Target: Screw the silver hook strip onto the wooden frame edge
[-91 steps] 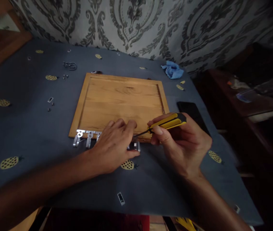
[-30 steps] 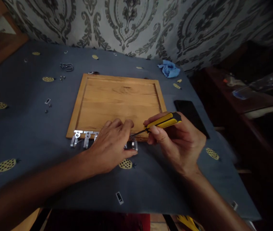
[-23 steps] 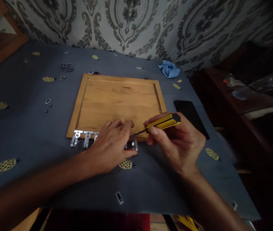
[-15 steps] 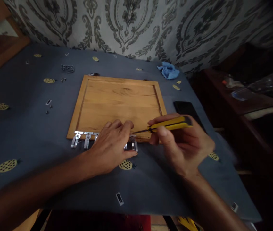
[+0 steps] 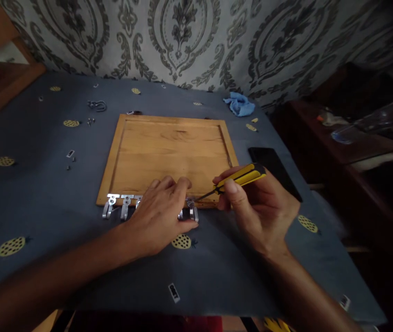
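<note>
A framed wooden panel (image 5: 169, 152) lies flat on the table. Along its near edge runs a silver metal hook rack (image 5: 126, 203), its hooks jutting toward me. My left hand (image 5: 160, 214) covers the middle of the rack, fingers curled over onto the panel and thumb by the right-end hook, holding the two together. Between the thumb and fingers of my right hand (image 5: 265, 210) is a yellow and black screwdriver (image 5: 245, 176). Its shaft slants down left, with the tip at the rack's right end. Whether the tip sits in a screw is too small to tell.
Small screws (image 5: 91, 121) and two more bits (image 5: 71, 163) lie left of the panel, near a metal shackle-like piece (image 5: 97, 106). A black phone-like slab (image 5: 274, 170) is at right, a blue cloth (image 5: 240, 104) behind. A patterned curtain (image 5: 179, 41) borders the table's back.
The screwdriver has tilted more steeply, its tip now lower and nearer the rack's right-end hook. My left hand keeps its hold on the rack. The view has shifted slightly.
</note>
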`<state>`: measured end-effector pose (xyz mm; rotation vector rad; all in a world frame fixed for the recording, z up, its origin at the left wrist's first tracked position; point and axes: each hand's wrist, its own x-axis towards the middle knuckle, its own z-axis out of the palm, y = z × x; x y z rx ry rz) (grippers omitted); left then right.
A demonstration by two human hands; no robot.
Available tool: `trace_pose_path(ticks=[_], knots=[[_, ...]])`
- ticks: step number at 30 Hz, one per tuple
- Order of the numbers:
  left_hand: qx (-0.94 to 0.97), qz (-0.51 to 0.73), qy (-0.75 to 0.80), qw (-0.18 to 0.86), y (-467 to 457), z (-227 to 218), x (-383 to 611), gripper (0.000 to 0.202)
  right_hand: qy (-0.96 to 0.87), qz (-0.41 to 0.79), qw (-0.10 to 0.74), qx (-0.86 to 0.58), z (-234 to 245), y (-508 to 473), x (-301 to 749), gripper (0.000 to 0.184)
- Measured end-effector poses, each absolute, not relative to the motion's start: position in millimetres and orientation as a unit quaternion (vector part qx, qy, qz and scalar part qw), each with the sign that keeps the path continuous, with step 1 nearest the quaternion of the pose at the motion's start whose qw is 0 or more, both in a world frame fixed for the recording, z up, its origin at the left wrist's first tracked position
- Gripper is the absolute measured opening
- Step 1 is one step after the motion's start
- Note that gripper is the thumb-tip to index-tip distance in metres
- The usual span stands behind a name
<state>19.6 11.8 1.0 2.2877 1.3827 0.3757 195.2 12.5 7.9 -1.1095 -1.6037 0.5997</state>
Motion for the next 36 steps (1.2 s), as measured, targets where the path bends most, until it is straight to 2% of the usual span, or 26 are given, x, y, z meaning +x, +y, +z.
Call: trace_pose_path(ticks=[7,14,27,33,36], knots=[[0.828,0.128,0.500,0.218,12,0,20,0.054,-0.690,0.215,0.500,-0.477,10,11,194,0.006],[0.832,0.145,0.489,0.218,11,-1,18,0.049,-0.657,0.239,0.571,-0.431,10,7,195,0.005],[0.835,0.142,0.487,0.210,11,1,19,0.049,-0.686,0.278,0.516,-0.432,7,5,195,0.005],[0.836,0.140,0.490,0.204,9,-1,17,0.045,-0.636,0.255,0.583,-0.436,12,2,197,0.007],[0.840,0.144,0.484,0.199,9,-1,17,0.046,-0.632,0.258,0.583,-0.441,12,3,199,0.006]])
